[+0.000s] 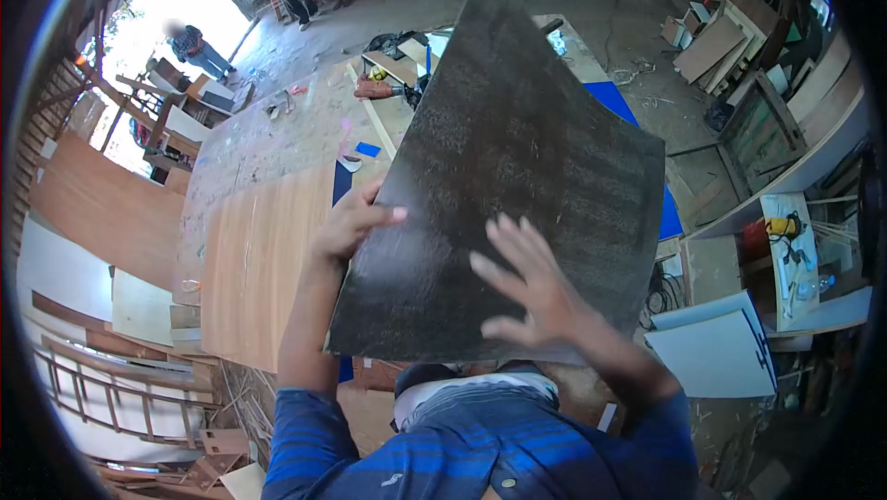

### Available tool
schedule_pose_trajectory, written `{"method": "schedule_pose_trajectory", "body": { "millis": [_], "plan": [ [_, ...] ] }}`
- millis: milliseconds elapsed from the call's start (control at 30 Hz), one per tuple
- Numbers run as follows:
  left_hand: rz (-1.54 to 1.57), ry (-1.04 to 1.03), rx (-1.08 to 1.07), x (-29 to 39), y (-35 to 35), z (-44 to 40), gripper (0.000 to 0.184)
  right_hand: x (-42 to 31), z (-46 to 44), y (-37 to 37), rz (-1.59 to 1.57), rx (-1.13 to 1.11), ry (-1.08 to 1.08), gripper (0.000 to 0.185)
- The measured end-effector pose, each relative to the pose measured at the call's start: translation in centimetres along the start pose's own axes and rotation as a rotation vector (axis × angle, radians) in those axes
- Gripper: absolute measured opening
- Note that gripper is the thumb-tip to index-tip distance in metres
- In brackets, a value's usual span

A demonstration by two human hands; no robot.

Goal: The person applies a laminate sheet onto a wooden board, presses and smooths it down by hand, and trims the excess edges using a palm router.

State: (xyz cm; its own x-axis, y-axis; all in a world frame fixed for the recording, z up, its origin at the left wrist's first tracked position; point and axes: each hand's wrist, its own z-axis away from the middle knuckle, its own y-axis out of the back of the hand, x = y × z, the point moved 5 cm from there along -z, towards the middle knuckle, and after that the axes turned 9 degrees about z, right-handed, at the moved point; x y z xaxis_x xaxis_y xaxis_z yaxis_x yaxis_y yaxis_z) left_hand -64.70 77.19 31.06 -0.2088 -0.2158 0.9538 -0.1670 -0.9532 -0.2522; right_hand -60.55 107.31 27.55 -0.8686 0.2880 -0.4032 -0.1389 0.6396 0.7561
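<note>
The bare left hand (356,223) is bent with its thumb out. The bare right hand (531,287) has its fingers spread wide.

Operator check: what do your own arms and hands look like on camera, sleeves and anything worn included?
Both hands, left and right, are bare, with no gloves. The forearms are uncovered. The short sleeves are blue with darker bands, matching the shirt. I see no watch or bracelet at either wrist.
</note>
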Motion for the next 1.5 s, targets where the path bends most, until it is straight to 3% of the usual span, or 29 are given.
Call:
{"method": "schedule_pose_trajectory", "body": {
  "millis": [100, 167, 267, 300, 400, 433, 500, 600, 633, 667, 700, 767, 867, 900, 933, 1000, 1033, 1100, 1133, 1233, 1267, 1333, 1400, 1467, 1500],
  "plan": [
    [-0.105, -0.050, -0.028, 3.0, -3.0, 4.5, 0.063, 5.7, -8.4, 1.7, 0.244, 0.243, 0.109, 0.089],
    [-0.138, -0.064, -0.012, 4.6, -4.6, 8.1, 0.063, 12.2, -12.3, 3.3, 0.275, 0.434, -0.258, 0.088],
    [-0.190, -0.057, 0.010, 4.3, -4.0, 11.7, 0.061, 9.6, -14.5, 4.6, 0.195, 0.620, -0.399, 0.092],
    [-0.210, -0.045, 0.010, 4.1, -3.5, 12.8, 0.060, 3.8, -14.8, 4.6, 0.262, 0.496, -0.237, 0.097],
    [-0.296, -0.113, 0.015, 4.7, -3.9, 16.2, 0.058, -8.6, -10.8, -0.7, 0.086, 0.173, 0.367, 0.101],
    [-0.333, -0.151, 0.017, 4.7, -3.9, 17.1, 0.057, -9.4, -9.8, -1.0, 0.073, 0.092, 0.510, 0.100],
    [-0.275, -0.076, 0.078, 3.8, -3.2, 20.0, 0.057, -4.8, -12.1, 3.9, 0.461, 0.274, 0.161, 0.092],
    [-0.338, -0.094, 0.066, 4.3, -4.1, 23.4, 0.055, -0.1, -12.9, 2.2, 0.132, 0.564, -0.186, 0.108],
    [-0.351, -0.105, 0.075, 4.3, -3.7, 24.4, 0.054, -6.3, -11.9, 3.5, 0.271, 0.476, -0.042, 0.113],
    [-0.360, -0.106, 0.091, 3.8, -3.3, 26.1, 0.053, -11.3, -10.9, 1.6, 0.225, 0.221, 0.085, 0.111],
    [-0.367, -0.102, 0.111, 3.3, -3.1, 27.9, 0.053, -13.8, -8.4, -1.2, 0.039, 0.214, 0.372, 0.104],
    [-0.377, -0.142, 0.184, 2.6, -3.1, 31.5, 0.049, -13.1, -7.7, -0.6, 0.241, 0.233, 0.423, 0.094],
    [-0.377, -0.097, 0.177, 1.3, -3.2, 38.1, 0.039, -3.0, -10.2, 1.0, -0.056, 0.582, -0.189, 0.072],
    [-0.382, -0.064, 0.149, 1.0, -3.2, 40.4, 0.035, 0.1, -10.2, 1.8, -0.048, 0.605, -0.369, 0.069],
    [-0.383, -0.067, 0.155, 0.5, -3.1, 43.1, 0.024, 3.6, -10.7, 2.5, -0.064, 0.669, -0.400, 0.073],
    [-0.399, -0.257, 0.172, 0.2, -4.2, 47.7, 0.022, 5.4, -12.9, 4.2, -0.008, 0.724, -0.270, 0.070],
    [-0.413, -0.356, 0.180, 0.2, -4.8, 49.9, 0.021, 4.6, -14.6, 4.5, -0.106, 0.614, -0.245, 0.067],
    [-0.316, -0.393, 0.331, -0.9, -4.7, 55.4, 0.024, 2.2, -16.4, 4.5, -0.301, 0.379, -0.203, 0.063],
    [-0.339, -0.423, 0.383, -1.3, -4.6, 58.4, 0.025, 0.2, -17.3, 4.0, -0.395, 0.476, -0.058, 0.063],
    [-0.437, -0.435, 0.632, -0.5, -5.9, 65.6, 0.027, -5.0, -17.1, 1.5, -0.224, 0.394, -0.147, 0.065],
    [-0.467, -0.426, 0.742, -0.3, -6.6, 67.8, 0.028, -7.3, -16.2, 1.4, -0.144, 0.493, -0.181, 0.069],
    [-0.650, -0.301, 1.124, 0.0, -7.3, 72.4, 0.034, -15.8, -15.9, -2.0, -0.280, 0.545, -0.195, 0.071],
    [-0.605, -0.412, 1.349, 0.2, -7.9, 73.4, 0.038, -22.3, -14.8, -3.7, -0.339, 0.543, -0.205, 0.073],
    [-0.915, -0.399, 1.542, 1.3, -8.1, 75.2, 0.034, -26.6, -14.6, -5.4, -0.360, 0.587, -0.194, 0.072],
    [-0.883, -0.501, 1.580, 1.1, -8.2, 76.1, 0.032, -28.3, -14.4, -6.0, -0.366, 0.615, -0.193, 0.072]
  ]
}}
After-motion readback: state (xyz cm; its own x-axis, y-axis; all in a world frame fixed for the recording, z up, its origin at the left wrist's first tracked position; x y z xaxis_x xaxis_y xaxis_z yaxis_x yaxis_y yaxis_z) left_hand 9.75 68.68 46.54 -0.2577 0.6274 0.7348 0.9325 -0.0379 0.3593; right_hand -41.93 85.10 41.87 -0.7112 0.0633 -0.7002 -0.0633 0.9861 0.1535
